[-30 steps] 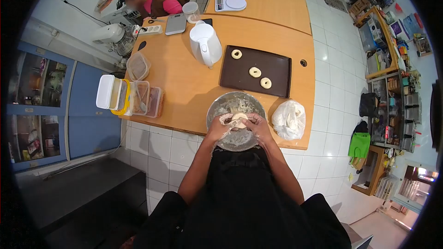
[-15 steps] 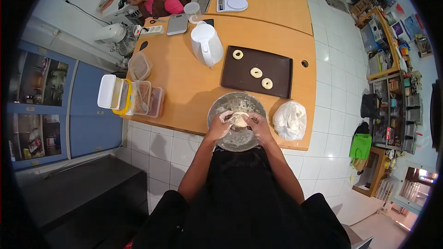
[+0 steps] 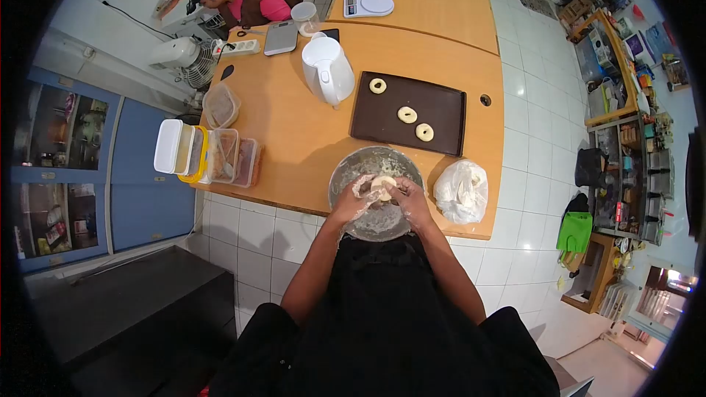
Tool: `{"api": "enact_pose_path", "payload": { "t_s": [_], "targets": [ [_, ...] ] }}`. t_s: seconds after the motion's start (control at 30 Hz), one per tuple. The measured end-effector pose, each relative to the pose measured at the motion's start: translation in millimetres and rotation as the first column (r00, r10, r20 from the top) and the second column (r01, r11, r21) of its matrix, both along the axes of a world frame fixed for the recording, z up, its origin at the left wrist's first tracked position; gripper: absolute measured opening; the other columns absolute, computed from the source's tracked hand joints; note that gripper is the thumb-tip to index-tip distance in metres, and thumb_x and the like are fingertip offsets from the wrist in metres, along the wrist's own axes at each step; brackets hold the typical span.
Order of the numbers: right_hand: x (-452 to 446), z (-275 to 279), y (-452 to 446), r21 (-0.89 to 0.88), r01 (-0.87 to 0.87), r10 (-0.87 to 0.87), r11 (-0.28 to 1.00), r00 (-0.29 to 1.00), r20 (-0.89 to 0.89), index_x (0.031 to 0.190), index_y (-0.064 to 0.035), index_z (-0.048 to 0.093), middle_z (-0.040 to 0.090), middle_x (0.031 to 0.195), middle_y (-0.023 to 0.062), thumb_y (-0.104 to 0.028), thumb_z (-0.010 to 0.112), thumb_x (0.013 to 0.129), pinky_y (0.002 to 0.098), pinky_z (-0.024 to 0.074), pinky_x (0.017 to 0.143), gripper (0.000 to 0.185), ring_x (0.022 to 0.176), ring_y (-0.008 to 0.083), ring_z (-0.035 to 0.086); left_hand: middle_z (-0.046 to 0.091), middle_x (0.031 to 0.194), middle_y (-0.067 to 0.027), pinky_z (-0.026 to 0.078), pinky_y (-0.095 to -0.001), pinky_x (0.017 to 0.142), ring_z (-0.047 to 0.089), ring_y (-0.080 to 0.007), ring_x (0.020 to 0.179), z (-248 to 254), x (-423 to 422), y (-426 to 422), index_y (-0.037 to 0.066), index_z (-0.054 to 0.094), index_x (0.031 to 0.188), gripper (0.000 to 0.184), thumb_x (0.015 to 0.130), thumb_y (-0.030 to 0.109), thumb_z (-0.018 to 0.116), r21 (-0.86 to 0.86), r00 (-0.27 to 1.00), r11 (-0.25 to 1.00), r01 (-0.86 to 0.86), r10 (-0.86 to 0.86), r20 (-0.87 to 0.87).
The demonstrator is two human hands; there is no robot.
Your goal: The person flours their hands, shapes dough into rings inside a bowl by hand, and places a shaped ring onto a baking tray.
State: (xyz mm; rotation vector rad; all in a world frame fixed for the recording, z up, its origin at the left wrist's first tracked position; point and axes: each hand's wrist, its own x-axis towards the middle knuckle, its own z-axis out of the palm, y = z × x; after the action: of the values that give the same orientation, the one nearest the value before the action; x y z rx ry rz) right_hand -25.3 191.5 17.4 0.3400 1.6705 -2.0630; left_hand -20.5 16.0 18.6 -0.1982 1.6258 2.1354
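Note:
A pale piece of dough [image 3: 383,187] is held between both hands over a floury metal bowl [image 3: 344,169] at the table's front edge. My left hand [image 3: 356,200], dusted with flour, curls its fingers around the dough's left side. My right hand [image 3: 410,201] grips the other side, its fingertips pressed to the dough. Beyond the bowl lies a dark baking tray [image 3: 441,95] carrying three dough rings [image 3: 407,115]. A white plastic bag [image 3: 462,195] with pale contents sits to the right of the bowl.
A white kettle [image 3: 327,73] stands left of the tray. Plastic containers [image 3: 224,154] crowd the table's left edge. Two scales [image 3: 369,5] and a power strip [image 3: 239,48] are farther back. Another person [image 3: 250,1] leans at the far left corner.
The dough has turned in my hands and shows a rounder face. My left fingers have shifted slightly lower around it. The tray and the dough rings on it stay put.

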Motion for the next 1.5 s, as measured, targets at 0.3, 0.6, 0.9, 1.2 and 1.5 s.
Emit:
{"api": "enact_pose_path", "payload": {
  "t_s": [0.3,0.6,0.9,1.2,1.5],
  "targets": [
    [-3.9,12.7,4.4,-0.005,0.040,-0.040,0.999,0.998,0.058,0.105,-0.0006,0.063,0.066,0.096,0.0038,-0.020,0.066,0.090,0.0237,0.0449,0.077,0.024,0.085,0.0086,0.058,0.062,0.116,-0.0110,0.053,-0.0301,0.083,0.060,-0.0149,0.100,11.8,-5.5,-9.3,-0.003,0.055,0.123,0.040,0.088,0.012,0.067,-0.174,0.999,0.984,0.047,-0.049,-0.006],
    [-4.9,8.5,8.9,-0.040,-0.037,0.039,0.999,0.998,0.052,0.109,0.0012,0.060,0.065,0.102,0.0068,-0.017,0.066,0.090,0.0261,0.0466,0.082,0.027,0.092,0.0119,0.060,0.064,0.108,-0.0098,0.051,-0.0290,0.080,0.062,-0.0144,0.092,7.4,-9.3,-10.9,-0.004,0.058,0.115,0.034,0.087,0.014,0.067,-0.283,0.997,0.957,0.058,-0.068,-0.026],
    [-1.2,-8.9,8.0,-0.113,-0.036,0.036,0.993,0.999,0.000,0.111,0.0014,0.059,0.065,0.102,0.0075,-0.012,0.067,0.088,0.0263,0.0470,0.083,0.028,0.093,0.0119,0.060,0.067,0.100,-0.0086,0.050,-0.0287,0.080,0.062,-0.0138,0.090,-17.7,-5.9,-6.4,-0.002,0.061,0.109,0.026,0.087,0.011,0.065,-0.249,0.997,0.965,-0.081,0.074,-0.038],
    [-3.9,7.8,8.8,-0.054,-0.037,0.041,0.998,0.997,0.064,0.109,0.0010,0.059,0.065,0.099,0.0056,-0.016,0.067,0.089,0.0247,0.0465,0.080,0.028,0.090,0.0103,0.059,0.064,0.104,-0.0078,0.050,-0.0278,0.080,0.061,-0.0141,0.092,-11.5,-6.7,-1.7,-0.002,0.055,0.114,0.032,0.084,0.006,0.065,-0.242,0.991,0.969,-0.042,0.010,-0.132],
    [-2.3,4.6,5.4,-0.049,-0.039,0.041,0.998,0.999,0.021,0.108,0.0005,0.059,0.065,0.097,0.0056,-0.017,0.066,0.090,0.0242,0.0469,0.078,0.025,0.087,0.0104,0.059,0.064,0.107,-0.0086,0.048,-0.0284,0.087,0.060,-0.0137,0.098,-9.9,-7.3,-9.5,-0.002,0.056,0.117,0.035,0.083,0.004,0.065,-0.170,1.000,0.985,-0.018,0.019,0.004]
  ]
}}
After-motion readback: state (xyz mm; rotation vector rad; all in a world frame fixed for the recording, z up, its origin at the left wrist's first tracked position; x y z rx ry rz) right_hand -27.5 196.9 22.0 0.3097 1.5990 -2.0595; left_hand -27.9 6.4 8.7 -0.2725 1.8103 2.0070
